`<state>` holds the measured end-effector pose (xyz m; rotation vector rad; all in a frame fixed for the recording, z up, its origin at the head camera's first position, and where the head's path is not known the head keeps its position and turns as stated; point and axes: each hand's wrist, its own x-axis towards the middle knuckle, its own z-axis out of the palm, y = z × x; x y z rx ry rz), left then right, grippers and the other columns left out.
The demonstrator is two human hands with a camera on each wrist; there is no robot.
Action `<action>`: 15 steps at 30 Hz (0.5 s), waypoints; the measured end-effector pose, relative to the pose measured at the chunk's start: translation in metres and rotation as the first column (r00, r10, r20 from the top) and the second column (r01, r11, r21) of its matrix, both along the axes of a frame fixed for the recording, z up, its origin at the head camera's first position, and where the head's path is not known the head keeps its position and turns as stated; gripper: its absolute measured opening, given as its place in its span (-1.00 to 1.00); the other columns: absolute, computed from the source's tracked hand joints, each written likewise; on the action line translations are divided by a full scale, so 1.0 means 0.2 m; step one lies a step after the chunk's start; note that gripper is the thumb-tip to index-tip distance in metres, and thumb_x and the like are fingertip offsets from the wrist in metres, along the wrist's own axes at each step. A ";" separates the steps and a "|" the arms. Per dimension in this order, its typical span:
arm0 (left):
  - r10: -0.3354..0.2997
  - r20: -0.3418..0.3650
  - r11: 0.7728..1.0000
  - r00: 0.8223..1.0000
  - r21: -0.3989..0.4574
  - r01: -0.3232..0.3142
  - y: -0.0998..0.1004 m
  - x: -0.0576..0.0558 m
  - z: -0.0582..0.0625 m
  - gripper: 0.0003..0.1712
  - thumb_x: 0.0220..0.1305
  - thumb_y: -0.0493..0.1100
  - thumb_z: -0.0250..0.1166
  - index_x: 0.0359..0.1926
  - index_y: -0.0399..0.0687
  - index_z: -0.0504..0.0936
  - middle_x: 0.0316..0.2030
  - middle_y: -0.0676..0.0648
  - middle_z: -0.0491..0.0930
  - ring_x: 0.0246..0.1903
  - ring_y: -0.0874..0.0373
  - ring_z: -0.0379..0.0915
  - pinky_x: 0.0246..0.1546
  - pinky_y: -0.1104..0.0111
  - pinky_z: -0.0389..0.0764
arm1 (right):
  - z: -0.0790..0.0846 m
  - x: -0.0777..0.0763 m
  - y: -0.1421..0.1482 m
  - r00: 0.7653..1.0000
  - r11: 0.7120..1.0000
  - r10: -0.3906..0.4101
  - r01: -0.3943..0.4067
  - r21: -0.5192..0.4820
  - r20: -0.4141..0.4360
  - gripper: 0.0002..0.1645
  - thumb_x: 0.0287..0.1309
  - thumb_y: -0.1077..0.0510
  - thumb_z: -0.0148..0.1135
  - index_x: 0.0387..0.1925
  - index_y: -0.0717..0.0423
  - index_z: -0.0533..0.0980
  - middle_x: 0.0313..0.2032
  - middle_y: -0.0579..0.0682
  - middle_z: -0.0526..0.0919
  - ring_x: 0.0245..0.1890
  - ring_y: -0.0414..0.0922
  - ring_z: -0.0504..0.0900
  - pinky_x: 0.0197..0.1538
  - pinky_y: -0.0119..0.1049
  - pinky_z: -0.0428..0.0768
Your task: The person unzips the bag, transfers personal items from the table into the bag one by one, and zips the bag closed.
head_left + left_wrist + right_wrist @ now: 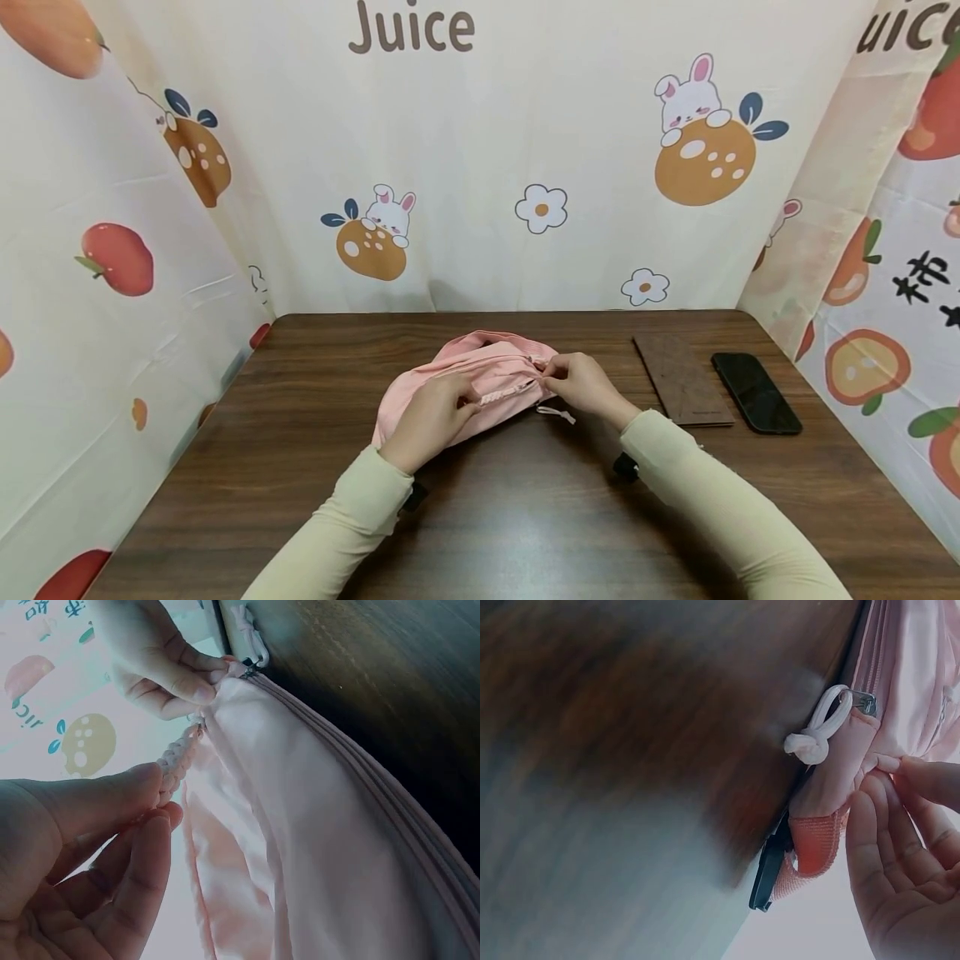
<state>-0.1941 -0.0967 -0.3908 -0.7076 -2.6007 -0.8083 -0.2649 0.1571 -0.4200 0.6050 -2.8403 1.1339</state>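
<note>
A pink waist bag lies on the dark wooden table, tilted up to the right. My left hand pinches a braided pale-pink cord pull between thumb and forefinger; the cord runs to the bag's zipper. With thumb and fingers, my right hand pinches the fabric at the bag's right end, beside that zipper. The right wrist view shows a knotted white cord pull on another zipper, and pink webbing with a black buckle just below the right fingers.
Right of the bag lies a brown notebook, and beside it a black smartphone. Printed curtains hang behind the table and along both sides.
</note>
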 end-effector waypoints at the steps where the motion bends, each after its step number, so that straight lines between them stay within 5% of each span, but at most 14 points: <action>1: -0.001 0.001 1.000 1.000 -0.001 0.001 -0.01 0.00 0.00 -0.84 0.03 -0.38 0.38 -0.53 -0.03 0.67 -0.55 0.11 0.58 -0.50 0.32 0.39 -0.38 0.45 0.48 | 0.00 0.00 0.00 1.000 1.000 0.000 0.000 0.001 -0.002 -0.90 0.13 0.23 0.33 -0.49 0.04 0.64 -0.44 -0.06 0.69 -0.43 -0.21 0.50 -0.30 -0.32 0.46; 15: 0.013 0.013 0.997 1.000 -0.074 -0.012 -0.13 0.05 0.01 -0.88 0.00 -0.35 0.44 -0.50 -0.03 0.73 -0.50 0.09 0.68 -0.47 0.30 0.54 -0.36 0.44 0.54 | 0.00 0.00 0.00 1.000 1.000 0.001 -0.001 0.000 0.014 -0.90 0.13 0.26 0.31 -0.48 0.06 0.64 -0.46 -0.06 0.69 -0.46 -0.21 0.50 -0.33 -0.32 0.47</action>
